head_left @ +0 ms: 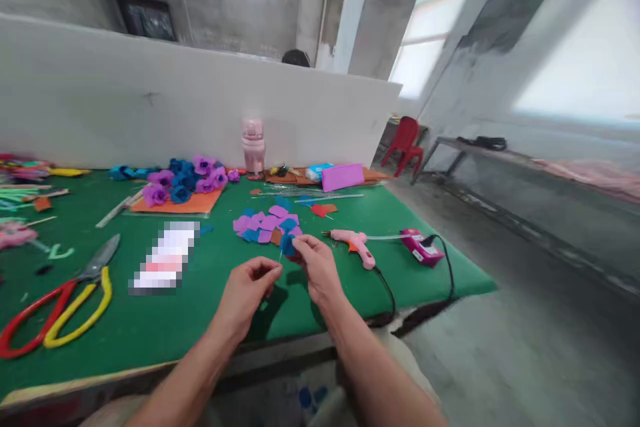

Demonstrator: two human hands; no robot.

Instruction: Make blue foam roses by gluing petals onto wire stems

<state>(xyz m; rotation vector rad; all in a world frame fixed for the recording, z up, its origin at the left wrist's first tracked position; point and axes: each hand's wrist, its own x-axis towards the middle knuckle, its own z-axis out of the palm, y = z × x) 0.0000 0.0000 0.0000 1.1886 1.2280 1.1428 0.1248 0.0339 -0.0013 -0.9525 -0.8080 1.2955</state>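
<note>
Between thumb and fingers, my left hand (pixel 254 283) pinches a thin pale wire stem (pixel 281 256). At the top of that stem is a small blue petal piece (pixel 287 245), which my right hand (pixel 316 263) grips by its right side. Both hands are close together over the green table. Just beyond them lies a pile of purple, blue and brown cut petals (pixel 265 221). A pink hot glue gun (pixel 353 243) rests to the right of my right hand, a clear glue stick at its back.
Large red-and-yellow-handled scissors (pixel 83 293) and a blurred-out flat item (pixel 165 258) lie left. Finished purple and blue flowers (pixel 185 180) sit on orange sheets. A pink bottle (pixel 254 150) stands by the white partition (pixel 200 100). A magenta power box (pixel 421 247) and cord are right.
</note>
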